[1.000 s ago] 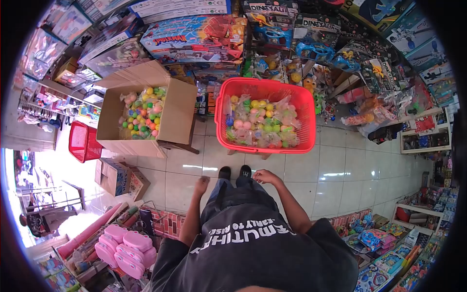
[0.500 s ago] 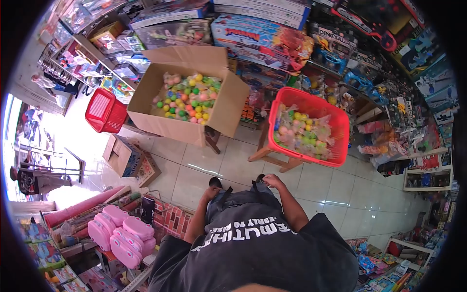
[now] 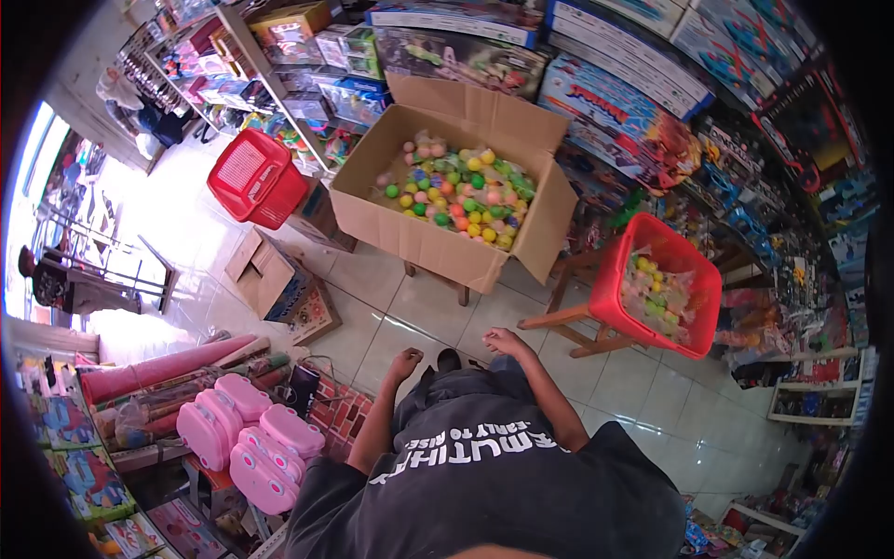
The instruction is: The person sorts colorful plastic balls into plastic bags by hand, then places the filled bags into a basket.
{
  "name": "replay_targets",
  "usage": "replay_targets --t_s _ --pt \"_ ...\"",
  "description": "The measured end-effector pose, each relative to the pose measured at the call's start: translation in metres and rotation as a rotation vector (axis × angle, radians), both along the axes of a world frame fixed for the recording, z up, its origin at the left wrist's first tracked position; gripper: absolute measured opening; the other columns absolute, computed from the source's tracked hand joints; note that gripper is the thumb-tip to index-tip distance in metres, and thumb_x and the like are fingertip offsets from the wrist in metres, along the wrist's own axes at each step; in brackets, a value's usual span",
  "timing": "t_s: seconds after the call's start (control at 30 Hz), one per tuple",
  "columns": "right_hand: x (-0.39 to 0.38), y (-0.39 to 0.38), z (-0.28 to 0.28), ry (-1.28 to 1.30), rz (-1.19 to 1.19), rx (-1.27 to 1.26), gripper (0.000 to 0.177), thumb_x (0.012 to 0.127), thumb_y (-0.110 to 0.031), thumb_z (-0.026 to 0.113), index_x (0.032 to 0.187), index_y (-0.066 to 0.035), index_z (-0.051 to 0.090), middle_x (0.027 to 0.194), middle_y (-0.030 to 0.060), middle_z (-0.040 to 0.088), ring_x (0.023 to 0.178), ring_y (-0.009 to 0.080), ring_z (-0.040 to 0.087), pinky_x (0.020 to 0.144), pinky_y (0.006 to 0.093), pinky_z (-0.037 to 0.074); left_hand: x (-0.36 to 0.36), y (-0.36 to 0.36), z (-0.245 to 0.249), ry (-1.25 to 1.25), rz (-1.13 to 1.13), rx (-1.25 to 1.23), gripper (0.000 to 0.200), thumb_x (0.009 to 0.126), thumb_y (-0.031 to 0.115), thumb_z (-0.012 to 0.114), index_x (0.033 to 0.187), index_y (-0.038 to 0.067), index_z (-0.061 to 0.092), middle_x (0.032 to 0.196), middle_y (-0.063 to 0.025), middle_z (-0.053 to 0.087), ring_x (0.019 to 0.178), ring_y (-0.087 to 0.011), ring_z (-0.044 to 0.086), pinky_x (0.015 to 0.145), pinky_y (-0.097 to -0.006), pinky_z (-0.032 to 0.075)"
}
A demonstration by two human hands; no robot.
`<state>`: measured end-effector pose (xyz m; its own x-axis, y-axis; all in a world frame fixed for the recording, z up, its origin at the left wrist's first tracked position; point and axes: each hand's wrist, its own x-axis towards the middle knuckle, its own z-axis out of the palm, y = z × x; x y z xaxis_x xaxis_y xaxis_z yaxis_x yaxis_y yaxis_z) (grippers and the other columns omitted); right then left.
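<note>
A pale glossy tiled floor (image 3: 652, 391) is seen underfoot, hemmed in by tall shelves of printed cardboard toy boxes (image 3: 615, 93). Straight ahead, a large open brown cardboard box (image 3: 419, 238) is raised on a support whose legs show beneath it. The box is filled with clear plastic bags of small coloured balls (image 3: 456, 186). To its right, well apart from the hands, a red plastic lattice basket (image 3: 610, 279) is set tilted on a low wooden stool (image 3: 568, 317), and more such bags are held in it. A second red plastic basket (image 3: 251, 177) lies overturned to the left, with a small opened carton (image 3: 275, 284) on the floor near it. Pink rounded plastic cases (image 3: 247, 433) are stacked at the lower left.

The left hand (image 3: 407, 360) is held low at the waist, loosely curled, with nothing in it. The right hand (image 3: 503, 340) is likewise held low, fingers relaxed and half bent, and nothing is gripped.

The moment is judged to be one between handlings, with the body faced toward the large box. For a bag to be taken, a forward reach over the near wall would be called for.
</note>
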<state>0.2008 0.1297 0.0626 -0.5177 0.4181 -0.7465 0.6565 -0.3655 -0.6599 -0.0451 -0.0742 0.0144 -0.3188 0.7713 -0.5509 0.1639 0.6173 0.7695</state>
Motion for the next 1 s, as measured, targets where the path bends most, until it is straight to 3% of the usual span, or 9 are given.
replay_targets --t_s 0.07,0.27,0.33,0.53,0.63,0.77,0.83,0.87,1.0 --pt "-0.025 0.01 0.014 0.055 0.215 0.07 0.033 0.084 -0.033 0.057 0.105 -0.008 0.057 0.091 0.0021 0.061 0.078 0.0109 0.058 0.064 0.0274 0.046 -0.006 0.009 0.017 -0.046 0.026 0.062 0.033 0.082 0.027 0.056 0.1 0.0 0.06 0.086 -0.0142 0.064 0.083 -0.0207 0.061 0.076 -0.0317 0.047" --pt "-0.09 0.034 0.112 0.267 0.419 0.067 0.033 0.087 -0.032 0.054 0.11 -0.009 0.056 0.1 0.0029 0.058 0.092 0.0113 0.054 0.073 0.0274 0.045 -0.029 0.067 0.083 -0.06 0.154 0.315 0.025 0.087 0.02 0.052 0.102 0.001 0.059 0.083 -0.0097 0.062 0.079 -0.0155 0.059 0.073 -0.029 0.046" --pt "-0.107 0.044 0.135 0.368 0.4 0.028 0.032 0.088 -0.031 0.052 0.111 -0.009 0.055 0.101 0.0035 0.057 0.093 0.0119 0.054 0.075 0.0275 0.044 -0.041 0.095 0.119 0.037 0.185 0.485 0.021 0.089 0.016 0.051 0.1 0.0 0.058 0.083 -0.0094 0.062 0.079 -0.0151 0.059 0.073 -0.028 0.046" --pt "-0.145 0.093 0.206 0.613 0.163 -0.06 0.029 0.091 -0.026 0.049 0.111 -0.005 0.052 0.098 0.004 0.057 0.09 0.0117 0.054 0.077 0.0261 0.044 -0.086 0.174 0.232 0.182 0.197 0.647 0.016 0.088 0.008 0.05 0.099 -0.001 0.057 0.085 -0.0121 0.063 0.082 -0.0166 0.061 0.071 -0.0278 0.046" --pt "-0.163 0.13 0.204 0.633 0.09 -0.002 0.025 0.091 -0.022 0.049 0.108 -0.005 0.053 0.095 0.0029 0.057 0.086 0.0101 0.054 0.074 0.0238 0.044 -0.113 0.212 0.257 0.274 0.108 0.646 0.015 0.086 0.005 0.051 0.098 -0.001 0.057 0.086 -0.0135 0.062 0.082 -0.0197 0.061 0.07 -0.029 0.046" --pt "-0.18 0.168 0.173 0.48 -0.069 0.058 0.026 0.09 -0.021 0.051 0.108 -0.003 0.052 0.09 0.004 0.058 0.082 0.0105 0.054 0.072 0.0241 0.043 -0.153 0.264 0.246 0.316 -0.096 0.626 0.019 0.084 0.008 0.052 0.101 0.001 0.056 0.089 -0.0166 0.06 0.082 -0.028 0.061 0.071 -0.034 0.046" --pt "-0.187 0.182 0.157 0.291 0.063 0.353 0.028 0.087 -0.022 0.054 0.107 -0.002 0.053 0.091 0.0052 0.059 0.081 0.0134 0.056 0.072 0.0254 0.044 -0.17 0.285 0.236 0.404 -0.304 0.545 0.024 0.082 0.014 0.053 0.105 0.006 0.056 0.091 -0.0181 0.058 0.084 -0.0348 0.058 0.072 -0.0404 0.045" --pt "-0.19 0.188 0.148 0.193 0.119 0.373 0.032 0.084 -0.024 0.057 0.106 -0.001 0.053 0.093 0.0082 0.06 0.082 0.0169 0.057 0.073 0.0276 0.045 -0.176 0.294 0.223 0.385 -0.351 0.443 0.028 0.082 0.022 0.052 0.107 0.009 0.055 0.095 -0.0191 0.058 0.088 -0.0379 0.056 0.075 -0.0444 0.044" --pt "-0.206 0.206 0.099 0.11 0.196 0.352 0.036 0.082 -0.026 0.059 0.108 -0.002 0.053 0.094 0.0112 0.061 0.086 0.0183 0.058 0.074 0.0296 0.045 -0.189 0.319 0.195 0.385 -0.464 0.251 0.029 0.083 0.023 0.052 0.108 0.009 0.055 0.099 -0.0178 0.058 0.09 -0.0368 0.056 0.076 -0.0446 0.045"
